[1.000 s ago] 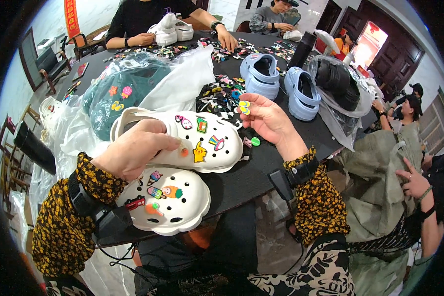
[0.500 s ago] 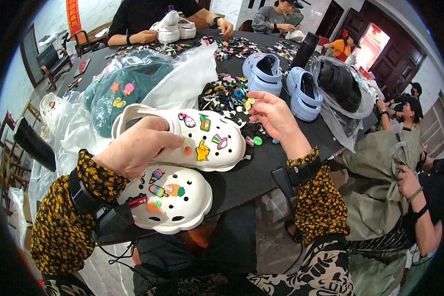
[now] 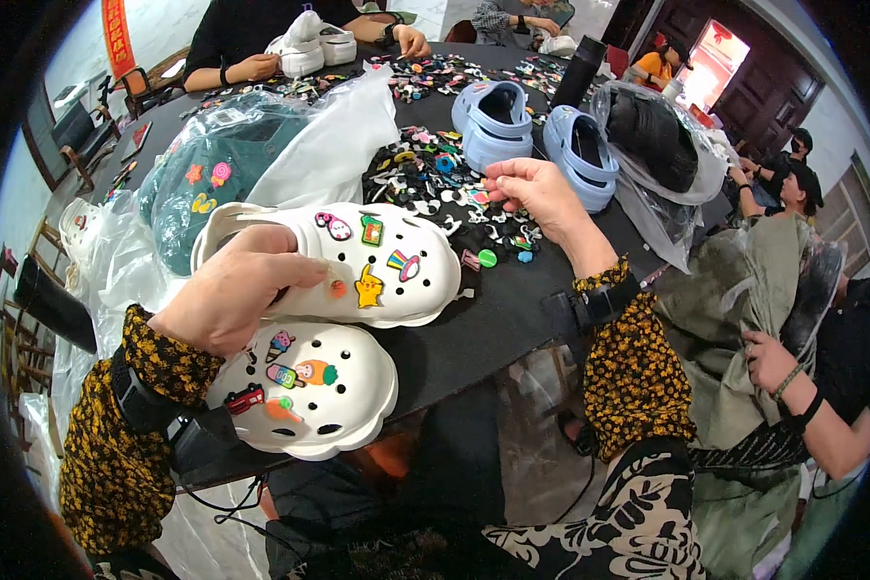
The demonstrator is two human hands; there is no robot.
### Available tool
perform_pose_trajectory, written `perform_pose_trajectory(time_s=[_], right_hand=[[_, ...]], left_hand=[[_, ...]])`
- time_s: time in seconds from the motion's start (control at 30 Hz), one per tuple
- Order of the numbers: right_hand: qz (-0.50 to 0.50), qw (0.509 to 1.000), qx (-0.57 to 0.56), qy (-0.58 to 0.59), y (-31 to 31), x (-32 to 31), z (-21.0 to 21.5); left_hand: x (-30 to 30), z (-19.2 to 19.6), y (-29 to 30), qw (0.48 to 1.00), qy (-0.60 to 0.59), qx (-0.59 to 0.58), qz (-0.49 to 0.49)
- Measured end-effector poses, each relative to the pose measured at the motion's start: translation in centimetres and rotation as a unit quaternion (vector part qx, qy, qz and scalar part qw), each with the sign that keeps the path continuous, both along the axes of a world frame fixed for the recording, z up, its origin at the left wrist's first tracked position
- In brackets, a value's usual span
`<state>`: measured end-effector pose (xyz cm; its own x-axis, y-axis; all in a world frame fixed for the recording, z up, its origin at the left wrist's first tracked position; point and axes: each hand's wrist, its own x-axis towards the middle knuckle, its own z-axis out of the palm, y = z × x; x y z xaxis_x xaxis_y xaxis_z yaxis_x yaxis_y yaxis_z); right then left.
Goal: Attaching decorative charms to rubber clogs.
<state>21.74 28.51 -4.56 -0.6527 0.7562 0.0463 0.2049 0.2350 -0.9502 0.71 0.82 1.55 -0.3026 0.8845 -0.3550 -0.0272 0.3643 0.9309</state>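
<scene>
A white clog point(image 3: 411, 232) lies on its sole, its toe to the right, with several colourful charms on its top. My left hand point(image 3: 237, 285) is closed around its heel side, the thumb near a translucent orange charm point(image 3: 338, 288). Just in front sits a second white clog point(image 3: 348, 401), also bearing charms such as a red truck and an ice cream. Over the heap of loose charms point(image 3: 416, 174) hovers my right hand point(image 3: 541, 198), thumb and fingers pinched together. What they hold, if anything, I cannot make out.
Behind the heap stand light blue clogs point(image 3: 493, 126) and a black cylinder point(image 3: 578, 72). Bagged green clogs point(image 3: 251, 155) lie back left, bagged black shoes point(image 3: 648, 135) back right. Across the table, a person handles white shoes point(image 3: 304, 43); another person's hand point(image 3: 771, 362) grips grey-green cloth at right.
The yellow charm that showed in my right fingertips is no longer visible there. The view has shifted slightly, and my left hand stays on the white clog.
</scene>
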Motion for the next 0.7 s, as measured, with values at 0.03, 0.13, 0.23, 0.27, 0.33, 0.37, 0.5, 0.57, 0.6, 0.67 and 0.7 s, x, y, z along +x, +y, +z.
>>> perform_pose_trajectory(time_s=[0.03,0.13,0.23,0.27,0.33,0.37,0.5,0.57,0.6,0.67,0.7], right_hand=[[-0.004,0.999,0.023,-0.046,0.3,0.3,-0.1],[-0.011,0.994,0.078,-0.076,1.1,0.7,-0.6],[-0.032,0.976,0.170,-0.129,2.2,1.3,-1.2],[-0.037,0.968,0.206,-0.138,2.5,1.4,-1.3],[-0.059,0.955,0.241,-0.160,3.0,1.8,-1.7],[-0.060,0.955,0.241,-0.161,3.4,2.0,-2.1],[-0.067,0.921,0.329,-0.198,3.7,2.3,-2.9],[-0.054,0.899,0.369,-0.230,3.1,1.9,-2.9],[-0.002,0.930,0.325,-0.173,2.5,1.4,-2.6],[0.053,0.991,0.087,-0.085,-0.8,-0.3,-0.5],[0.050,0.991,0.087,-0.085,-1.2,-0.4,0.0]], left_hand=[[0.0,-0.1,0.1,1.000,-0.002,0.000,-0.003],[-0.1,0.0,-0.2,1.000,0.001,0.004,-0.013],[-0.2,-0.4,-0.1,0.998,-0.047,0.021,-0.024],[-0.7,-0.8,-0.1,0.999,-0.030,0.019,-0.024],[-1.0,-1.0,-0.1,0.999,-0.013,0.016,-0.025],[-1.0,-1.0,0.0,0.999,-0.018,0.018,-0.023],[-1.1,-1.4,0.3,0.999,-0.030,0.031,-0.031],[-0.5,-0.7,0.2,0.999,-0.026,0.024,-0.023],[-0.4,-0.6,0.2,1.000,-0.023,0.016,-0.014],[-0.8,-0.9,0.0,1.000,-0.022,0.012,-0.009],[-0.8,-0.9,0.0,1.000,-0.021,0.013,-0.012]])
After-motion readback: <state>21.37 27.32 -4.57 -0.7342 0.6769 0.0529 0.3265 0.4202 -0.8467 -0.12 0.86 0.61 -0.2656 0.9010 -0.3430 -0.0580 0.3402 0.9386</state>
